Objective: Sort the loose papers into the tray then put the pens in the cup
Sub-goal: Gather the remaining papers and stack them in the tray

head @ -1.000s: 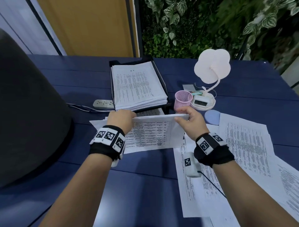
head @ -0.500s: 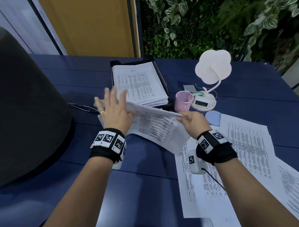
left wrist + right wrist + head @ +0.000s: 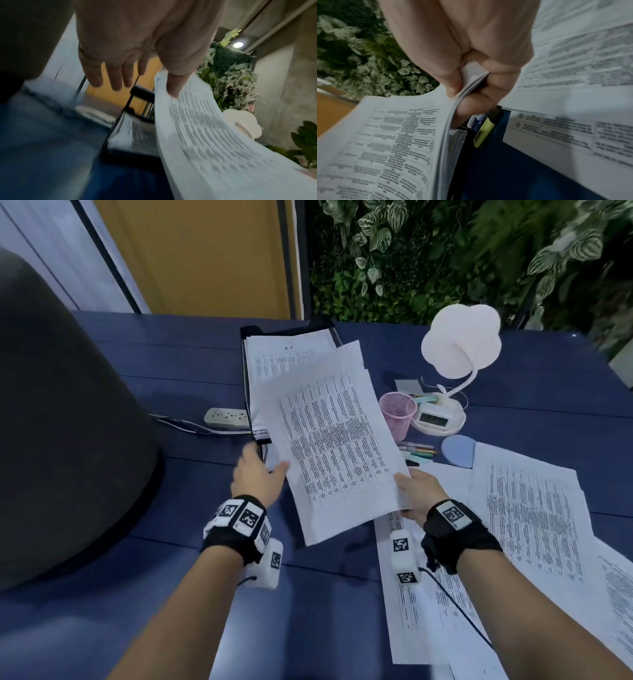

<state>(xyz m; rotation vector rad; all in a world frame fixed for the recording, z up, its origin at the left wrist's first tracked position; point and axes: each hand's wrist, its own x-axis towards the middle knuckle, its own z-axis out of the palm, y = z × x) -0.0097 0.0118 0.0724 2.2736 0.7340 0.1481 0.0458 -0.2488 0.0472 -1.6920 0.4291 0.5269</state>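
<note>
A sheaf of printed papers hangs above the blue table, its far end over the black tray, which holds a paper stack. My right hand pinches the sheaf's near right corner between thumb and fingers. My left hand is at the sheaf's left edge. Its fingers are straight and off the paper, and only the thumb lies on the sheet. A pink mesh cup stands right of the tray. Several pens lie beside it, among them a yellow highlighter.
More loose sheets cover the table at the right. A white flower-shaped lamp with a clock base stands behind the cup. A power strip lies left of the tray. A large dark rounded object fills the left side.
The sheaf has swung from crosswise to lengthwise and moved over the tray. My left hand has let go its grip and spread its fingers. The pens by the cup have come into sight.
</note>
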